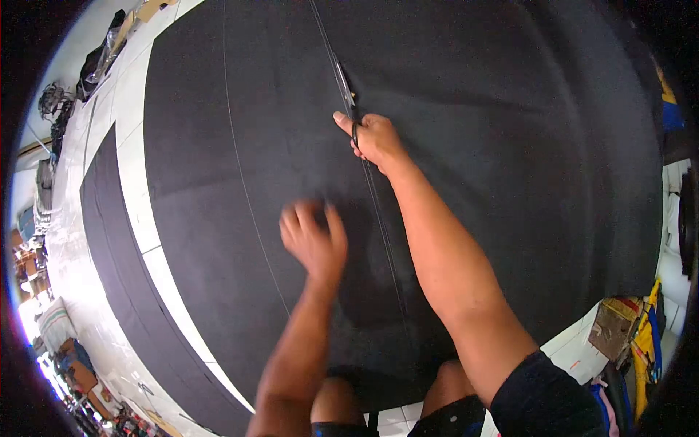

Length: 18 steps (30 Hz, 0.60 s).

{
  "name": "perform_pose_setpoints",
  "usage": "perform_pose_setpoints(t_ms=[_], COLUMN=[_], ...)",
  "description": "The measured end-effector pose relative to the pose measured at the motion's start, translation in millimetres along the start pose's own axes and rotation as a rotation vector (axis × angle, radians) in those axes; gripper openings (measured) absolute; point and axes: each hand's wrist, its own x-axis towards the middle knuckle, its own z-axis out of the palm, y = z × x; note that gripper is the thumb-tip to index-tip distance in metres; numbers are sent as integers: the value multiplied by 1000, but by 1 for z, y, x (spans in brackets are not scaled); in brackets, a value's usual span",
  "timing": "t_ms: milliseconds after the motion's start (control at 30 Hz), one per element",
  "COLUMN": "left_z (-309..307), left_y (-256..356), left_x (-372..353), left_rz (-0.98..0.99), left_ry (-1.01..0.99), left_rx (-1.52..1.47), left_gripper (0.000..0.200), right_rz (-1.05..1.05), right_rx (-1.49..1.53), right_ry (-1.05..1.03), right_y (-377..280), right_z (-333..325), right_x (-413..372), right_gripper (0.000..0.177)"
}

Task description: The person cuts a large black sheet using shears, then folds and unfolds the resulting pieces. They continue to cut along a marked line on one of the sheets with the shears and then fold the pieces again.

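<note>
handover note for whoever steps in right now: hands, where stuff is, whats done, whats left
Right hand: grip closed on the scissors, blades pointing away along a chalk line on the black cloth.
Left hand: open and blurred, fingers spread on or just over the cloth, left of the cut. It holds nothing.
Done: a slit seems to run from the near edge up to the scissors.
Left: the chalk line beyond the blades looks uncut. A second chalk line further left is untouched.
Also: a narrow black strip lies apart on the tiled floor, to the left.
</note>
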Motion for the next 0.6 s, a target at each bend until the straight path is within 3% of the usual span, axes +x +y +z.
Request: perform_pose_setpoints(t_ms=[67,100,167,600], left_z=[46,73,115,107], left_y=[-11,-22,-30,-15], left_x=[97,130,162,170], left_rz=[115,79,70,-58], left_ry=[164,50,-17,-157], left_rx=[-10,60,292,265], left_gripper=[29,43,51,55], right_rz=[-14,-13,-15,31], right_rx=[-53,-86,-104,-60], right_ry=[41,59,53,78], right_y=[2,6,9,5], right_z=[2,3,2,9], right_x=[5,7,8,28], right_gripper=[54,54,53,49])
